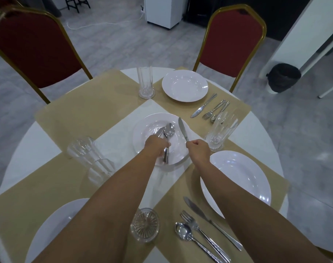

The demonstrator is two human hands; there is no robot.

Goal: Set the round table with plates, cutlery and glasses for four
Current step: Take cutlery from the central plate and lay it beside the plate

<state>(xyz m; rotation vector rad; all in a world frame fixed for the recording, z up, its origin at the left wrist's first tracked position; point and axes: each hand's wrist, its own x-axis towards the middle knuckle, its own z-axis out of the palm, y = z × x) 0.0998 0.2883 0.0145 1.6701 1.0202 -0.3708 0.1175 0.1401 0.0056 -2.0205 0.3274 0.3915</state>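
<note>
Cutlery is in both hands over the middle of the round table [34, 145]. The left hand [157, 147] has its fingers curled tight round a small bundle of silverware. The spoon [169, 130] in it shows plainly, bowl pointing away from the person, and the handle ends stick out below the fist. The bundle hangs over the centre plate [142, 130], a deep white plate on the white strip between the tan mats [85, 95]. I cannot tell whether the metal touches it.

The right hand [198, 149], just beside, is closed in a fist round the handle of a table knife [182, 130], whose blade slants up and away above that plate's right rim.

Two places look laid. The far plate [184, 86] sits on its mat with a far knife [203, 108], far fork [214, 109] and a small spoon beside it, and a far glass [146, 82] stands upright at its left. The near plate [237, 186] has a near knife [209, 221], near fork [201, 232] and near spoon [188, 235] lined up at its side.

A right glass [220, 130] stands near the right hand, a blurred left glass [89, 156] stands left of the arms, and a front glass [145, 224] shows between the forearms. A corner plate [53, 230] is partly hidden under the left forearm. Two red chairs [232, 40] face the far side.
</note>
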